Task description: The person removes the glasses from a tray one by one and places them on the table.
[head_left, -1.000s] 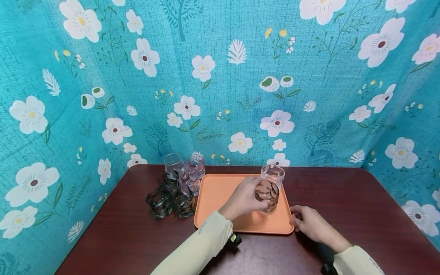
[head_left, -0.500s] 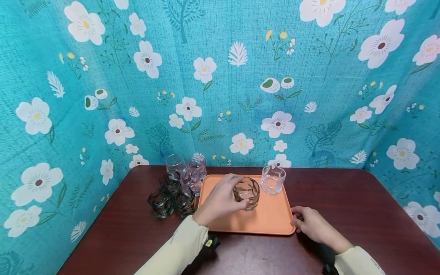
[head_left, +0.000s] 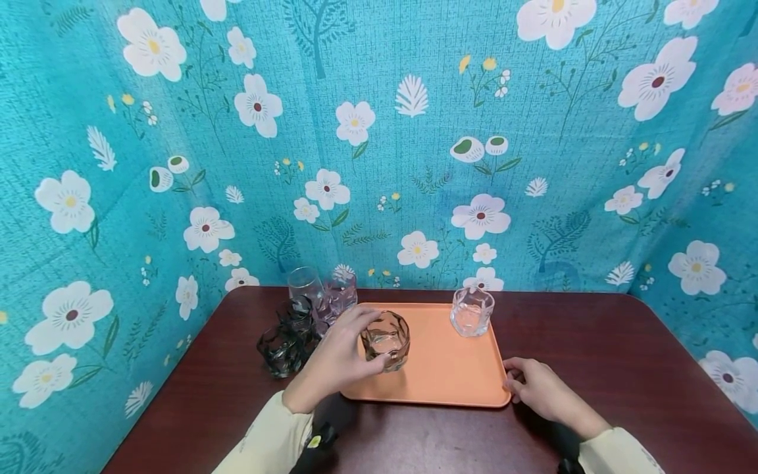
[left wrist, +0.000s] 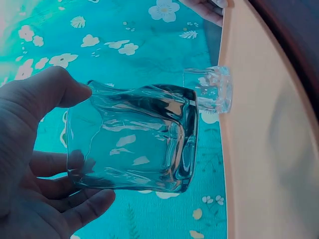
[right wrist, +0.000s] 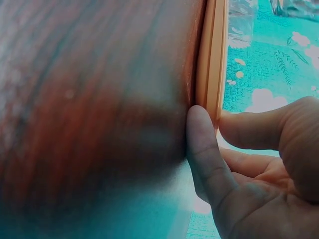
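Note:
My left hand (head_left: 336, 354) holds a smoky brown faceted drinking glass (head_left: 386, 339) by its sides, thumb on one side and fingers on the other. The glass is upright, over the left part of an orange tray (head_left: 444, 372); in the left wrist view, a gap shows between its base and the tray. A clear glass (head_left: 472, 315) stands on the tray near its far right corner. At the tray's right edge, my right hand (head_left: 541, 390) pinches the rim (right wrist: 212, 64) between thumb and index finger, as the right wrist view shows.
Left of the tray, several dark glasses (head_left: 279, 352) stand close together, partly hidden by my left hand. Behind them are pinkish glasses (head_left: 342, 296) and a taller clear glass (head_left: 303, 283). A floral curtain (head_left: 379, 164) hangs behind the dark red table (head_left: 568, 329).
My left hand has carried the brown glass leftward, from beside the clear glass to the tray's left part. The right hand stays at the tray's edge.

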